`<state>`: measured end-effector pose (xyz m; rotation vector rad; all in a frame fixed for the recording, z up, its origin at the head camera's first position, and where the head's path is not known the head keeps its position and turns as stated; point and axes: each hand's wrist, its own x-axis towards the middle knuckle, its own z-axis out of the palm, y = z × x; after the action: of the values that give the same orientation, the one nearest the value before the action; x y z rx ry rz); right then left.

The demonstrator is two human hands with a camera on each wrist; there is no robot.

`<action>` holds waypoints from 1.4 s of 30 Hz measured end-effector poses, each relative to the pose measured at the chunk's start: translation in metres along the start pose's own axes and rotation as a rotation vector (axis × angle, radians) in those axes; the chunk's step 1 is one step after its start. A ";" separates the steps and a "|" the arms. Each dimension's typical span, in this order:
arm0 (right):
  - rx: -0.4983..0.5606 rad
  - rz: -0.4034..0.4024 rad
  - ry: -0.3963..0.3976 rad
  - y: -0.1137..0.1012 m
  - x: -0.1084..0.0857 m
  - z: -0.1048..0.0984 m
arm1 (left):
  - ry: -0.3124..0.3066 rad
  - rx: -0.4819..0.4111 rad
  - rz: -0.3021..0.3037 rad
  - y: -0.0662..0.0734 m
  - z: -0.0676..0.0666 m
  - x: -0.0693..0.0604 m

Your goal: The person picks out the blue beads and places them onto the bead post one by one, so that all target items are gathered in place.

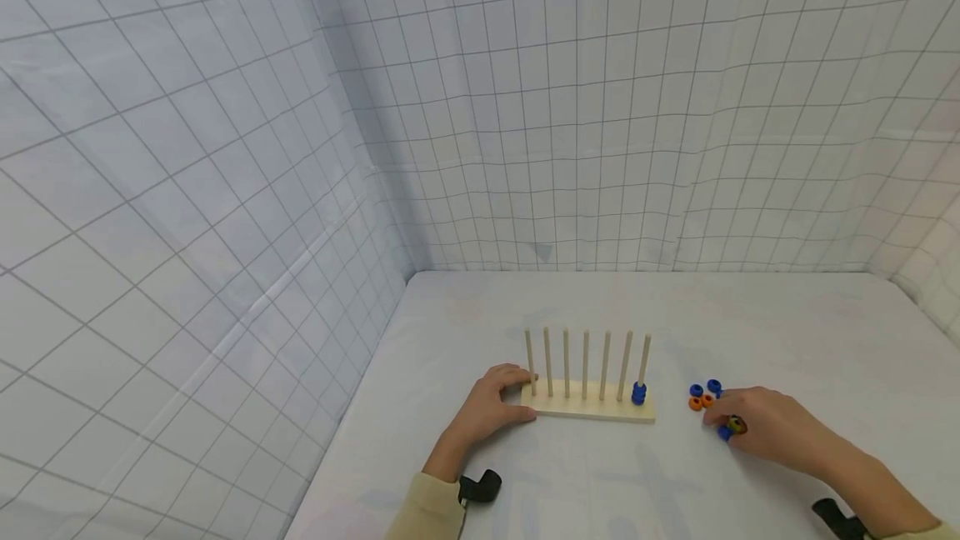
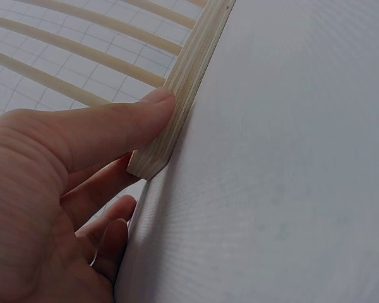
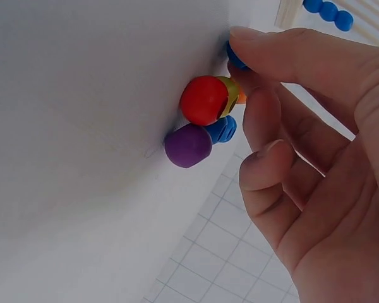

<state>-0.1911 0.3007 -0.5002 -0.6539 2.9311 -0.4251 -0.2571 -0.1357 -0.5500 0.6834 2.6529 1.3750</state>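
Note:
My left hand [image 1: 487,407] grips the left end of a pale wooden peg board [image 1: 592,412], thumb on its front edge and fingers behind. Several upright pegs stand in a row on the board. Blue beads [image 1: 638,393] are stacked on the rightmost peg. To the right of the board, my right hand [image 1: 780,430] pinches a blue bead [image 3: 237,58] between thumb and index finger, low over the table. Close by in the right wrist view lie a red bead [image 3: 203,101], a purple bead [image 3: 188,145] and a yellow-green bead [image 3: 228,95].
Orange beads [image 1: 695,403] and loose blue beads [image 1: 714,385] lie on the white tablecloth [image 1: 570,482] between the board and my right hand. Grid-patterned cloth walls [image 1: 570,107] rise behind the table and at its sides.

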 end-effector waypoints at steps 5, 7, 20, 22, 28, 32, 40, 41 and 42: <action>-0.012 -0.018 0.026 -0.004 0.000 0.000 | -0.002 -0.004 -0.001 0.000 0.000 0.000; -0.018 -0.011 0.032 -0.006 0.001 -0.001 | -0.002 -0.007 -0.004 0.000 0.000 0.000; 0.019 -0.002 0.063 -0.020 0.004 -0.006 | -0.002 -0.015 -0.012 0.001 -0.001 -0.001; 0.030 -0.036 0.079 -0.020 0.004 -0.008 | -0.002 -0.016 -0.011 0.001 -0.001 -0.002; 0.108 -0.163 0.157 -0.019 0.004 -0.011 | -0.001 0.009 -0.006 0.002 -0.002 -0.002; 0.144 -0.191 0.191 -0.022 0.005 -0.014 | 0.000 0.015 -0.001 0.002 -0.002 -0.001; 0.172 -0.164 0.248 -0.028 0.006 -0.015 | 0.003 0.005 0.002 0.002 -0.003 -0.002; 0.175 -0.163 0.259 -0.028 0.006 -0.015 | 0.004 0.005 0.002 0.002 -0.003 -0.002; 0.177 -0.165 0.266 -0.029 0.007 -0.015 | 0.005 0.004 0.004 0.002 -0.003 -0.002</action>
<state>-0.1879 0.2767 -0.4778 -0.8787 3.0422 -0.8389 -0.2555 -0.1372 -0.5470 0.6864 2.6601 1.3754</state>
